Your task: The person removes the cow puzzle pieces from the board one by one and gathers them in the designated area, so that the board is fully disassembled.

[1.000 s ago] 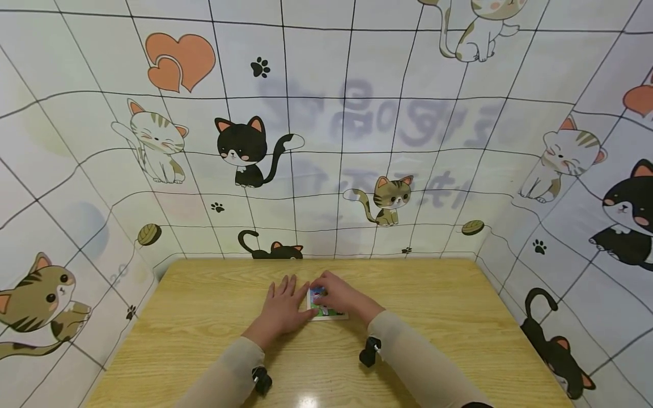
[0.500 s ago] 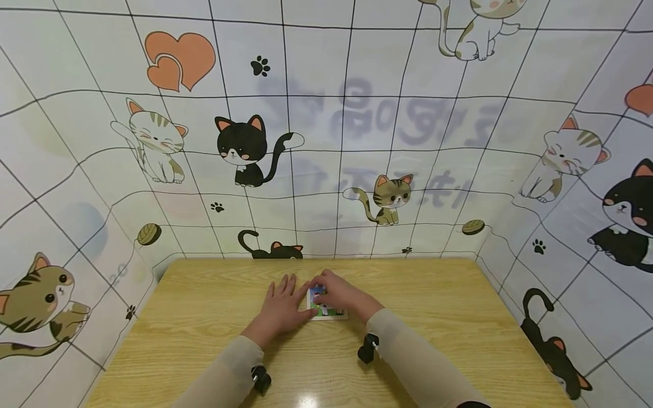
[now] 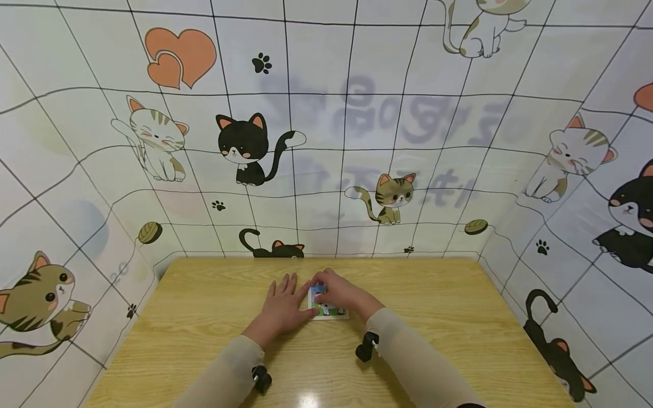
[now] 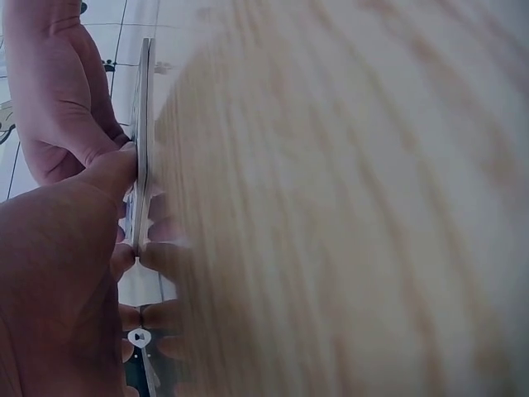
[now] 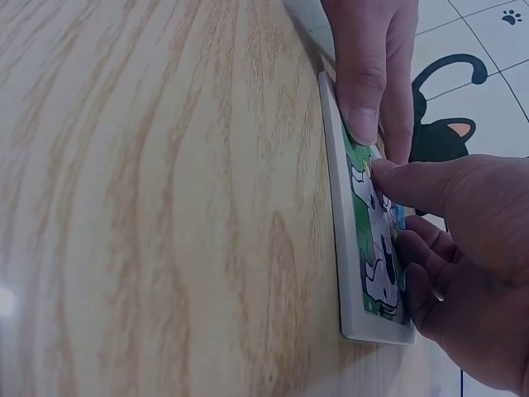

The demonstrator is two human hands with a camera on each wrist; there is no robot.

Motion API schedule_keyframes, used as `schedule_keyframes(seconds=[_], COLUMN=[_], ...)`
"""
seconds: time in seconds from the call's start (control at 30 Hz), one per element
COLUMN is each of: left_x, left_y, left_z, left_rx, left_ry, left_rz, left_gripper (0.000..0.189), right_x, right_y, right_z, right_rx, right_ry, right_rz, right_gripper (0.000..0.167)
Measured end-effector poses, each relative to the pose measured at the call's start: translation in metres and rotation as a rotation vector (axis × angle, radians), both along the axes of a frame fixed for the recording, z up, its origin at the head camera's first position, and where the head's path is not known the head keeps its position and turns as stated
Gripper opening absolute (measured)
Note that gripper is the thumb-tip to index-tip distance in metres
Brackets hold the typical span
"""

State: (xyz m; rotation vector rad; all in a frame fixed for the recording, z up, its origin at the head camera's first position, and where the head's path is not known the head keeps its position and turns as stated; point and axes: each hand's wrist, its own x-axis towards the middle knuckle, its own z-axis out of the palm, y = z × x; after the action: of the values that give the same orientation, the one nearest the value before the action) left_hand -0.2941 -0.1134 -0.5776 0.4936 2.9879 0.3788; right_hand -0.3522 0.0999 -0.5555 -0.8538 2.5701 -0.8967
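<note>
A small flat picture board (image 3: 329, 315) with a white rim (image 5: 337, 198) lies on the table, showing colourful cartoon figures on green and blue. My left hand (image 3: 280, 314) rests beside its left side with fingers spread, and the thumb presses the near left corner. Over the board, my right hand (image 3: 344, 294) bends its fingers onto the picture. In the right wrist view, the right thumb (image 5: 413, 184) touches the picture close to the left thumb (image 5: 362, 120). I cannot tell whether the right fingers pinch a piece; the hand covers much of the picture.
The pale wooden table (image 3: 214, 323) ends at a back wall covering (image 3: 326, 141) with a printed grid and cartoon cats. Similar printed coverings rise on both sides. Black wrist cameras (image 3: 261, 379) hang under the sleeves.
The visible part of the picture under the right fingers looks slightly different, with more white figure showing at its lower part. Both hands stay nearly in place.
</note>
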Motion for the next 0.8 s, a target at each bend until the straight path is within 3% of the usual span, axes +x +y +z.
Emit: schedule_keyframes(seconds=[0.8], left_x=[0.0042], left_y=[0.0024], left_z=[0.0062], left_rx=[-0.012], left_ry=[-0.023], left_rz=[0.017], left_gripper=[0.084], right_x=[0.0026], right_y=[0.0044], right_z=[-0.0099], right_rx=[-0.084], right_ry=[0.011], right_rz=[-0.054], right_gripper=[0.037])
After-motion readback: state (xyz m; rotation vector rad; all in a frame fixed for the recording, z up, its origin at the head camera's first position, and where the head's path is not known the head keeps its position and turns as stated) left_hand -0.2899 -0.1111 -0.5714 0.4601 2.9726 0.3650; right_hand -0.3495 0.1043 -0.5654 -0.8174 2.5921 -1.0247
